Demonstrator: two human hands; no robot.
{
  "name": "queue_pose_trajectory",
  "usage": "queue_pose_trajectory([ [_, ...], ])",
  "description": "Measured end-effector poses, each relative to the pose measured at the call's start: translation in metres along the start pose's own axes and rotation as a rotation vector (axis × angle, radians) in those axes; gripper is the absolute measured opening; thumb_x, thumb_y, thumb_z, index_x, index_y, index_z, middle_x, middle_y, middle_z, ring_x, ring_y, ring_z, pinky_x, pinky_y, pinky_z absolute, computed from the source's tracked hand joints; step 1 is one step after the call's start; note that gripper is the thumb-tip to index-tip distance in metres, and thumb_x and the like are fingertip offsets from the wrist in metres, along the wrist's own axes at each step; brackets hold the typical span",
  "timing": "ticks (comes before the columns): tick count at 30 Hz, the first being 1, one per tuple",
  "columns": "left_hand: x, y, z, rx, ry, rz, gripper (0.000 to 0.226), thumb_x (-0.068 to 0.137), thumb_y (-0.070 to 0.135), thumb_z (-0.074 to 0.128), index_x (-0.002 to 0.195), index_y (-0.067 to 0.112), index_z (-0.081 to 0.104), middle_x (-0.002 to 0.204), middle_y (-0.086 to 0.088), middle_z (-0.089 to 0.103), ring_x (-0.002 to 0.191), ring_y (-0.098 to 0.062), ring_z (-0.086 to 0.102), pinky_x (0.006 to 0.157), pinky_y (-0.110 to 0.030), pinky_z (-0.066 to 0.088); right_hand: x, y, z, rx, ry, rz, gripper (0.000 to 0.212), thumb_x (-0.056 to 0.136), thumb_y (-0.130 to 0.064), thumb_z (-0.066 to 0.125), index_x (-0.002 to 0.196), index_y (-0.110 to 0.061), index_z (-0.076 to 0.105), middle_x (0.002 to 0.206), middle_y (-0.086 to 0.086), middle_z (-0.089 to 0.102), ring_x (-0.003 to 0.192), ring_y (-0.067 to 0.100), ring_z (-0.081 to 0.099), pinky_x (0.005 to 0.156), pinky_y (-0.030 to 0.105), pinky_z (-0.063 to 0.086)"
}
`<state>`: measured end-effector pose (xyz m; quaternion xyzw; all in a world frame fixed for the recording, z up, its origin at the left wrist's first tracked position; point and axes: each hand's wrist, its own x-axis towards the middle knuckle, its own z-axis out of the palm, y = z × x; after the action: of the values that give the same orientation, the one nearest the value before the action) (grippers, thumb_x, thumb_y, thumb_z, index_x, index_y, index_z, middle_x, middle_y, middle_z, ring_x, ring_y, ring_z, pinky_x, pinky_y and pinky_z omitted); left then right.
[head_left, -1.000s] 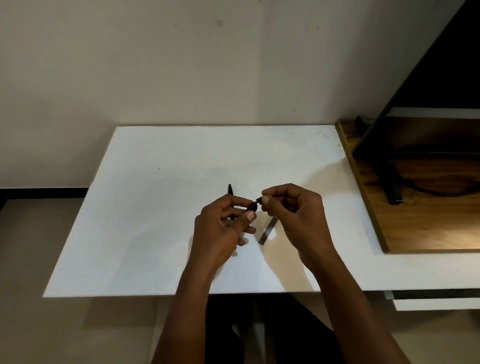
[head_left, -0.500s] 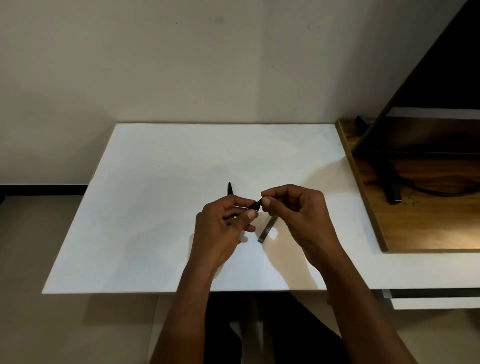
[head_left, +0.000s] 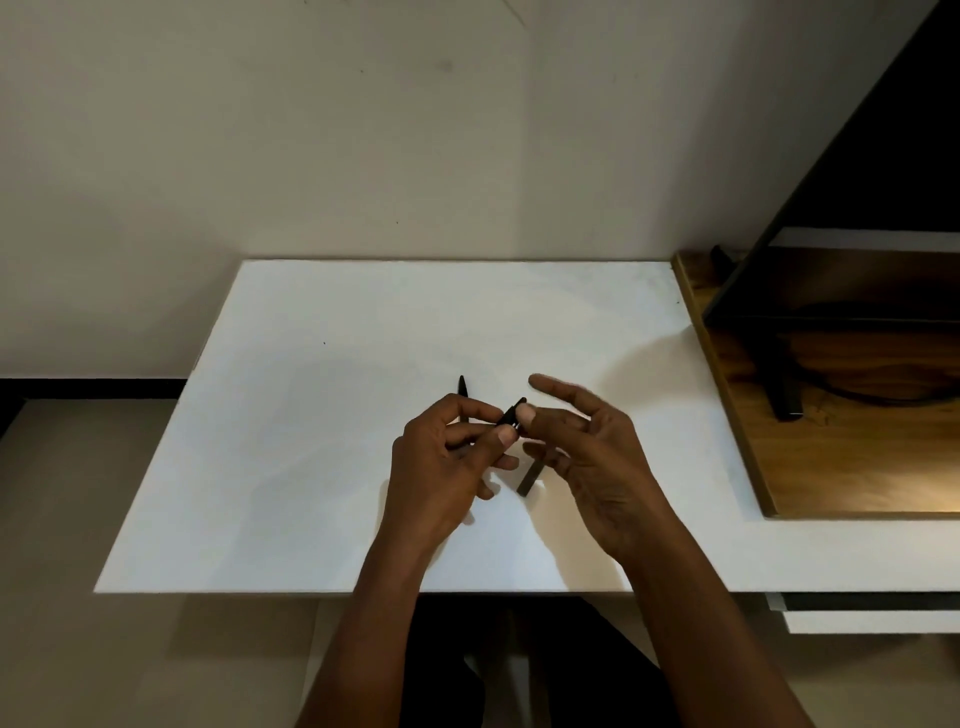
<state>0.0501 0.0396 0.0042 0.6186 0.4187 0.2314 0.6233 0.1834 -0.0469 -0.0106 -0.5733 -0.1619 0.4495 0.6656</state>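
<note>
My left hand (head_left: 436, 467) pinches a small black pen-like piece (head_left: 511, 412) between thumb and fingers, a little above the white table (head_left: 311, 415). My right hand (head_left: 597, 457) is beside it with its fingers spread and straightened; its thumb tip touches the end of the black piece. A second black pointed piece (head_left: 461, 385) lies on the table just behind my left hand, partly hidden by it. A short dark grey bar (head_left: 527, 480) lies flat on the table between my hands.
A wooden board (head_left: 831, 457) sits on the right of the table and carries a dark screen (head_left: 857, 208) on a black stand leg (head_left: 784, 395) with a cable. The wall rises right behind the table.
My right hand has let go of the black piece and spread its fingers; before, it pinched the piece's end together with my left hand. My left hand still holds it.
</note>
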Motion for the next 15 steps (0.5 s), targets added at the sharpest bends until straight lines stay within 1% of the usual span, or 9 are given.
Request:
queue_pose_trajectory([
  [3,0.000,-0.002,-0.003,0.016,0.000,0.013,0.016,0.085,0.023,0.077,0.097,0.017,0.070,0.081,-0.002,0.080,0.072,-0.017,0.078,0.049,-0.028,0.055,-0.001,0.005,0.006,-0.058,-0.051,0.014,0.026,0.084,-0.024,0.077,0.106,-0.011,0.077,0.102,0.014,0.078,0.100,0.033,0.074,0.092,0.046,0.056],
  [5,0.001,-0.003,-0.004,0.018,-0.005,0.013,0.014,0.084,0.027,0.078,0.096,0.020,0.073,0.081,0.000,0.079,0.074,-0.015,0.077,0.055,-0.029,0.059,0.000,0.007,0.008,-0.059,-0.015,-0.018,0.021,0.088,-0.024,0.073,0.102,-0.009,0.077,0.102,0.014,0.078,0.102,0.034,0.073,0.091,0.044,0.057],
  [6,0.002,-0.004,-0.004,0.011,-0.007,0.001,0.014,0.084,0.029,0.076,0.095,0.021,0.074,0.082,0.001,0.079,0.076,-0.014,0.077,0.059,-0.028,0.060,0.001,0.006,0.008,-0.039,0.021,-0.038,0.019,0.092,-0.022,0.069,0.103,-0.008,0.075,0.102,0.013,0.078,0.104,0.032,0.072,0.090,0.041,0.057],
  [8,0.003,-0.006,-0.005,-0.004,0.001,-0.039,0.014,0.090,0.032,0.070,0.096,0.021,0.075,0.086,0.001,0.079,0.079,-0.016,0.076,0.069,-0.031,0.061,0.005,0.001,0.007,0.107,0.102,-0.053,0.016,0.100,-0.018,0.058,0.103,-0.008,0.069,0.097,0.013,0.078,0.103,0.031,0.073,0.087,0.034,0.057],
  [9,0.003,-0.007,-0.006,-0.014,0.002,-0.062,0.016,0.094,0.032,0.065,0.097,0.020,0.075,0.087,0.000,0.079,0.080,-0.018,0.076,0.072,-0.035,0.062,0.006,-0.003,0.004,0.221,0.140,-0.046,0.016,0.102,-0.018,0.053,0.102,-0.009,0.066,0.093,0.012,0.078,0.101,0.031,0.074,0.086,0.034,0.058],
  [11,0.003,-0.007,-0.008,-0.067,-0.027,-0.124,0.022,0.098,0.031,0.059,0.097,0.018,0.076,0.087,-0.004,0.079,0.081,-0.024,0.076,0.075,-0.040,0.062,0.009,-0.009,-0.002,0.450,0.177,-0.039,0.019,0.105,-0.019,0.046,0.101,-0.012,0.063,0.082,0.008,0.073,0.090,0.029,0.075,0.083,0.039,0.060],
  [12,0.002,-0.006,-0.009,-0.124,-0.063,-0.169,0.025,0.099,0.031,0.057,0.097,0.017,0.077,0.088,-0.008,0.079,0.082,-0.026,0.076,0.075,-0.039,0.063,0.009,-0.012,-0.005,0.550,0.173,-0.037,0.021,0.106,-0.021,0.045,0.101,-0.014,0.064,0.077,0.004,0.068,0.081,0.024,0.073,0.081,0.040,0.060],
  [14,-0.001,-0.003,-0.010,-0.233,-0.166,-0.264,0.029,0.099,0.031,0.056,0.099,0.012,0.078,0.092,-0.014,0.079,0.086,-0.028,0.077,0.071,-0.031,0.062,0.009,-0.016,-0.010,0.686,0.169,-0.021,0.024,0.105,-0.028,0.044,0.100,-0.018,0.065,0.072,0.000,0.054,0.062,0.016,0.054,0.070,0.035,0.055],
  [15,-0.002,-0.002,-0.010,-0.264,-0.212,-0.301,0.030,0.100,0.030,0.056,0.100,0.010,0.079,0.094,-0.016,0.079,0.088,-0.028,0.077,0.071,-0.027,0.061,0.008,-0.017,-0.012,0.729,0.166,-0.013,0.028,0.104,-0.034,0.044,0.097,-0.018,0.066,0.070,-0.001,0.047,0.057,0.014,0.044,0.063,0.031,0.047],
])
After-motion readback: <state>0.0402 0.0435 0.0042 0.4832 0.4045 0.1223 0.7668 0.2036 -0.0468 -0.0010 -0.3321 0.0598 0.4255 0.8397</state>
